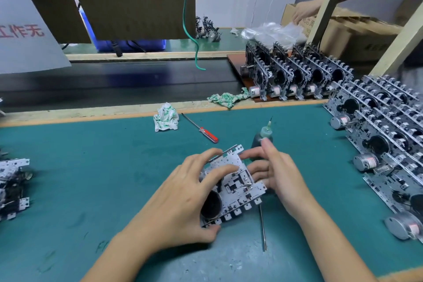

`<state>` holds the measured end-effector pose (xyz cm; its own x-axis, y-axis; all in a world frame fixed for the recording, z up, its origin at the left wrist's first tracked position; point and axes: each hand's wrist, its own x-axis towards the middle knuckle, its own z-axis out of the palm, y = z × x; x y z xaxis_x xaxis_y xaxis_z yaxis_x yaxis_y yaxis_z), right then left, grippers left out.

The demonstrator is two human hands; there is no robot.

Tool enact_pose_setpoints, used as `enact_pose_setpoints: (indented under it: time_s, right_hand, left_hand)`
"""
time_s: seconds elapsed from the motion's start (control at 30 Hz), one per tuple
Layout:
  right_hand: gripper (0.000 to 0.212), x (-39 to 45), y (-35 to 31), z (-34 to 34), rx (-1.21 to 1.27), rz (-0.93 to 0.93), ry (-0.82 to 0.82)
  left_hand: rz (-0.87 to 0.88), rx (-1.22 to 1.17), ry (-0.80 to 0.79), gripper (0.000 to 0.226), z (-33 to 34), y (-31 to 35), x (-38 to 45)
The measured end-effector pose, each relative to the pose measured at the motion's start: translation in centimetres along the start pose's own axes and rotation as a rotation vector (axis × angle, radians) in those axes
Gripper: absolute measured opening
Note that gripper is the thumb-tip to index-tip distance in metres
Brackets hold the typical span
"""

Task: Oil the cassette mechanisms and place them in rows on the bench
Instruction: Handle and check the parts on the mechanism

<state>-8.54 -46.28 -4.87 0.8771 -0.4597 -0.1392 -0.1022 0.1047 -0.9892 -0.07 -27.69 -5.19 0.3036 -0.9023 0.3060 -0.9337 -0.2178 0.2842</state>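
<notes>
Many finished mechanisms [377, 135] already stand in rows along the table's [91, 167] right side, so you look well along. A small pile [13, 188] at far left likely awaits oil. Your left hand [194, 192] grips the current mechanism [238, 181] mid-table; your right hand [277, 174] holds its far edge, fingers curled. The oil bottle [263, 137] stands just behind, untouched.

On our green-matted table [91, 167] we see a red-handled screwdriver [200, 128], a crumpled white-and-green rag [166, 117], a thin metal pick [262, 228], and rows of grey metal cassette mechanisms [384, 144] at right.
</notes>
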Motion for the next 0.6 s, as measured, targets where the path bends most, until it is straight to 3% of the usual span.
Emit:
enact_pose_setpoints:
  time_s: [0.23, 0.43, 0.6]
  right_hand:
    - [0.014, 0.1, 1.1, 0.7, -0.242, 0.079, -0.039]
    - [0.015, 0.3, 1.9, 0.1, -0.486, -0.028, 0.164]
    - [0.019, 0.3, 2.3, 0.1, -0.666, -0.123, 0.11]
  left_hand:
    - [-0.01, -0.036, -0.204, 0.088, -1.4, -2.4, -0.8]
    - [-0.1, -0.092, -0.136, 0.105, -1.0, -3.3, -1.9]
    - [-0.121, -0.235, -0.112, 0.091, -0.5, -3.7, -2.0]
